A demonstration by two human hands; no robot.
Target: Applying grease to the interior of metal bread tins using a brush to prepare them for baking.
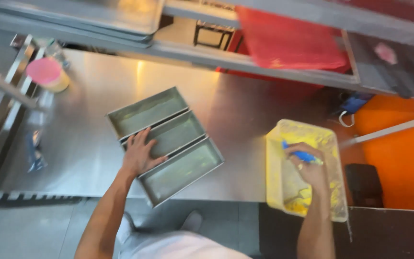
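Wrapped around a blue handle (pixel 302 155), my right hand (pixel 310 169) has its fingers curled shut on it — whether it is a brush or a scraper I cannot tell, since the working end is hidden. That hand sits inside the yellow tub (pixel 279 163), which is smeared with yellow grease or batter, thickest in the corner nearest me. My left hand (pixel 140 154) lies flat and open, fingers spread, pressing on the joined set of three metal loaf tins (pixel 168 139); it grips nothing, only rests across the rim between the middle tin and the one nearest me. The tins sit at a slant on the steel worktop (pixel 245 110), well to the left of the tub. Beyond the tins, toward the far left of the worktop, stands a pale cup with a pink lid (pixel 48 74). Past the tub, on the far side, hangs a red cloth (pixel 288 41) over a rail.
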